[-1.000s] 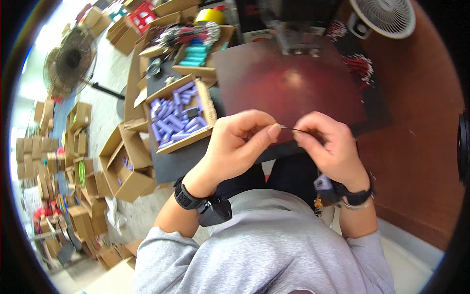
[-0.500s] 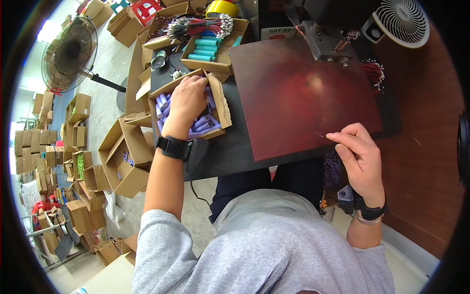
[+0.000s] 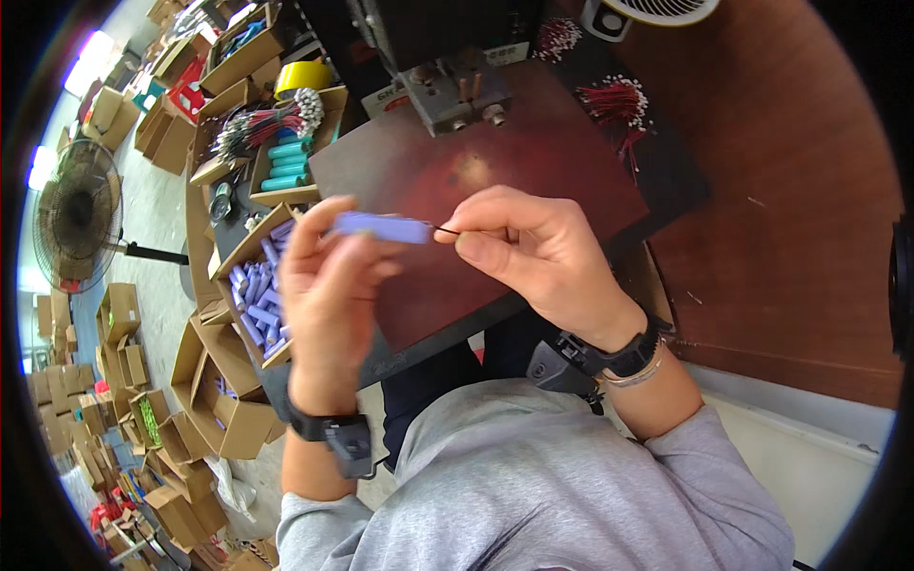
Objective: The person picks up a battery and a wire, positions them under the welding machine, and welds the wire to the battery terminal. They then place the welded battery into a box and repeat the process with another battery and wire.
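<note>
My left hand (image 3: 333,276), smeared a little by motion, grips a purple cylindrical battery cell (image 3: 388,227) between thumb and fingers. The cell lies nearly level above the dark red board (image 3: 419,295). Facing its right end, my right hand (image 3: 543,252) pinches a short, thin dark piece (image 3: 446,229), a wire or strip. That piece reaches the end of the cell; whether it is fixed there I cannot tell. Beyond both hands stands a machine head (image 3: 455,105) with two copper-coloured pins, over the far part of the board.
Left of my left hand, a cardboard box holds many purple cells (image 3: 259,300). Behind it, another box carries green cells (image 3: 286,164) and a bundle of red and black wires (image 3: 271,124). More red wires (image 3: 614,100) lie far right, near a white fan (image 3: 657,11).
My left hand has come out of the box of purple cells with one cell and moved right over the board. My right hand has moved left to meet it. The view has shifted.
</note>
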`<action>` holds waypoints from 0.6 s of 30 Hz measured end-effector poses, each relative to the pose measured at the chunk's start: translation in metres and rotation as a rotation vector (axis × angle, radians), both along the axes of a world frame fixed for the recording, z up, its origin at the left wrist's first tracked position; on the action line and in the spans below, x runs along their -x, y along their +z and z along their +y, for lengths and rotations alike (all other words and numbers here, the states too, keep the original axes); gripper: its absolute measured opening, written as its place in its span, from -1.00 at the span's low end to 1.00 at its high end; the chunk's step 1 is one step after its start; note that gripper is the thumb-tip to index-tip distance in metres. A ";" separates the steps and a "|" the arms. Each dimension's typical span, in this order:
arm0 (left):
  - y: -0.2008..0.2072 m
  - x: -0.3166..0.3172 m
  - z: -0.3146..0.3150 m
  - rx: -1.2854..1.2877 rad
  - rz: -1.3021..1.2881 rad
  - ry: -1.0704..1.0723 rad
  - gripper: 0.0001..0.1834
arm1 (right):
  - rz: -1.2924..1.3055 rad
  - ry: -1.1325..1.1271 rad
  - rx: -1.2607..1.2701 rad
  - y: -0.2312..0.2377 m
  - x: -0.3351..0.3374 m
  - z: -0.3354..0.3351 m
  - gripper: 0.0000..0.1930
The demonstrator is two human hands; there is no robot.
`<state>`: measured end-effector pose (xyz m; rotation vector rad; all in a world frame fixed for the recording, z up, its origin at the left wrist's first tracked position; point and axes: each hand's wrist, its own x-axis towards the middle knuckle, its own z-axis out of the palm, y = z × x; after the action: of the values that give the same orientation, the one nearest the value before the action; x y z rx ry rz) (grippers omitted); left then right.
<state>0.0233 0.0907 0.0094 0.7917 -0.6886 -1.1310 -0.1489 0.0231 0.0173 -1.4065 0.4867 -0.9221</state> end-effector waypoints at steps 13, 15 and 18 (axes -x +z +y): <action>0.016 0.032 -0.004 -0.131 -0.752 -0.079 -0.78 | 0.034 -0.161 0.185 0.004 0.030 0.006 -0.87; 0.017 0.042 -0.011 -0.086 -0.627 -0.057 -0.78 | 0.043 -0.158 0.056 0.010 0.038 0.010 -0.88; 0.022 0.057 -0.014 -0.038 -0.829 -0.129 -0.78 | 0.051 -0.227 -0.029 0.014 0.039 0.013 -0.86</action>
<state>-0.0336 0.0771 0.0314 1.2771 -1.4218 -0.9062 -0.1874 0.0364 0.0317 -1.3697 0.7062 -1.0579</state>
